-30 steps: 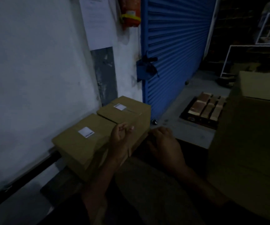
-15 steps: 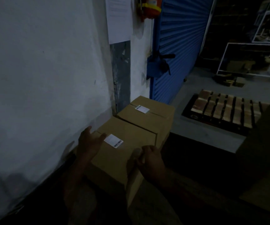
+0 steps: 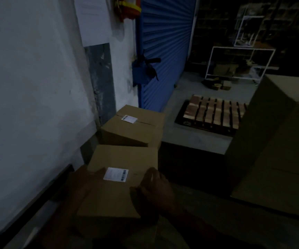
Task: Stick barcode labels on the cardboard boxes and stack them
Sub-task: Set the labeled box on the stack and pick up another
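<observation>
A brown cardboard box (image 3: 123, 159) with a white barcode label (image 3: 115, 174) on its top is near me, held between both hands. My left hand (image 3: 84, 178) grips its left side and my right hand (image 3: 154, 189) grips its right side. Behind it, against the white wall, sits a second cardboard box (image 3: 136, 130) with its own white label (image 3: 129, 119) over the taped seam. The near box appears raised and apart from the far one. The light is dim and my forearms are mostly in shadow.
A white wall (image 3: 28, 87) runs along the left, a blue roller shutter (image 3: 165, 51) behind the boxes. A wooden pallet (image 3: 215, 112) lies on the grey floor. A large cardboard box (image 3: 280, 141) stands at the right. White metal racks (image 3: 238, 63) stand at the back.
Both hands have closed on the sides of the near labelled box and pulled it toward me, away from the far box. The camera has swung right and downward.
</observation>
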`<state>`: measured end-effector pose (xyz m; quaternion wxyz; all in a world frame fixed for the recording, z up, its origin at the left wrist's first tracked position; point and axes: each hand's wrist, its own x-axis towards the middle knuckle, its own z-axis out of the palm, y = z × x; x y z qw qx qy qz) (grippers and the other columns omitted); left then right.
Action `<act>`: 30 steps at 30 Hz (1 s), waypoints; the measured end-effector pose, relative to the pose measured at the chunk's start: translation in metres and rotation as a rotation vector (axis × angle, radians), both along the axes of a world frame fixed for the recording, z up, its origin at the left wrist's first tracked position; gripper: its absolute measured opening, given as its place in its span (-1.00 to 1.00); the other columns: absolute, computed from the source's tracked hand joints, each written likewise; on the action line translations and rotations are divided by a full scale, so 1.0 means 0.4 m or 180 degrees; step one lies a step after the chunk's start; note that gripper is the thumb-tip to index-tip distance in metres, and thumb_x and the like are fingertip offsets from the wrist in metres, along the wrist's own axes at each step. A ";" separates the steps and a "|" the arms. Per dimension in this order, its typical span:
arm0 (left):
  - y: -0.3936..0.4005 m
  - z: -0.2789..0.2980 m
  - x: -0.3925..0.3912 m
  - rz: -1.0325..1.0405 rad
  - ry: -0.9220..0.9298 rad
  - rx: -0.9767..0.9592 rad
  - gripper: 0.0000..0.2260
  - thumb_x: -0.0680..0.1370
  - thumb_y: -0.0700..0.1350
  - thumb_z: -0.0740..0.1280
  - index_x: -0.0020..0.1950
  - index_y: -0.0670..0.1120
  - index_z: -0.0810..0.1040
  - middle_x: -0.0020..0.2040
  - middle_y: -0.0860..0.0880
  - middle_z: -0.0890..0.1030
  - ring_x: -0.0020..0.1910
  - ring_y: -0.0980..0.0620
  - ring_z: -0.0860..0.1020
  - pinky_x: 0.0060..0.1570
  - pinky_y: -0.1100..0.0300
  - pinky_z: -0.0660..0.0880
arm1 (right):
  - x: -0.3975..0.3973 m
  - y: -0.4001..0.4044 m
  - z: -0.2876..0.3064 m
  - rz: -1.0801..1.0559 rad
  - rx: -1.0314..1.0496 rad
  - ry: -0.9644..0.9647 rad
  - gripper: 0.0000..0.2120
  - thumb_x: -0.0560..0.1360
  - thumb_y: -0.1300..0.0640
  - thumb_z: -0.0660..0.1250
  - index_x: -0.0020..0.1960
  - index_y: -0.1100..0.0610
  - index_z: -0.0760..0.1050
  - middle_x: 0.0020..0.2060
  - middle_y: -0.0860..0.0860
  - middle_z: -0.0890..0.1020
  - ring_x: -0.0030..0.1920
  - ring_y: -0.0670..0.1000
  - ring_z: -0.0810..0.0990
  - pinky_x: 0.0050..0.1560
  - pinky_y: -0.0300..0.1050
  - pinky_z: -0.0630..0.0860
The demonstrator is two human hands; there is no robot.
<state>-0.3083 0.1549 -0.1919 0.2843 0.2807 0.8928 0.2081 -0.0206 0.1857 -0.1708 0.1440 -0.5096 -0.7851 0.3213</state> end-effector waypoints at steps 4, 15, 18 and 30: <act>-0.044 -0.003 0.204 -0.0021 0.0167 0.0290 0.05 0.31 0.64 0.33 0.59 -0.02 0.36 0.48 -0.15 0.48 0.37 -0.24 0.49 0.33 -0.13 0.44 | 0.182 -0.049 0.001 -0.0301 -0.0083 0.0031 -0.14 0.47 -0.33 0.37 0.59 -0.08 0.04 0.54 -0.01 0.27 0.45 0.07 0.37 0.35 0.04 0.43; -0.036 0.051 0.888 -0.1072 -0.0206 0.0657 -0.25 0.32 0.50 0.51 0.35 0.11 0.52 0.28 0.02 0.56 0.18 -0.05 0.55 0.14 0.04 0.41 | 0.822 -0.194 0.000 -0.1406 0.0118 -0.0093 -0.04 0.36 -0.47 0.31 0.59 -0.11 0.02 0.53 0.00 0.27 0.45 0.08 0.33 0.39 0.10 0.39; -0.024 0.042 1.048 -0.1438 -0.0500 0.0880 -0.18 0.19 0.61 0.49 0.26 0.14 0.56 0.17 0.15 0.61 0.05 0.08 0.59 0.17 0.07 0.53 | 0.965 -0.235 0.002 -0.1785 0.0120 -0.0102 -0.07 0.38 -0.44 0.34 0.58 -0.11 0.03 0.54 0.00 0.25 0.46 0.09 0.33 0.41 0.14 0.37; 0.019 -0.002 1.510 -0.2265 -0.0778 0.0899 0.16 0.01 0.67 0.45 0.45 0.03 0.41 0.36 -0.03 0.53 0.29 -0.11 0.55 0.27 -0.16 0.56 | 1.391 -0.288 -0.016 -0.2921 0.0155 -0.0243 -0.13 0.38 -0.39 0.42 0.54 -0.07 0.18 0.48 0.04 0.37 0.41 0.11 0.42 0.38 0.28 0.38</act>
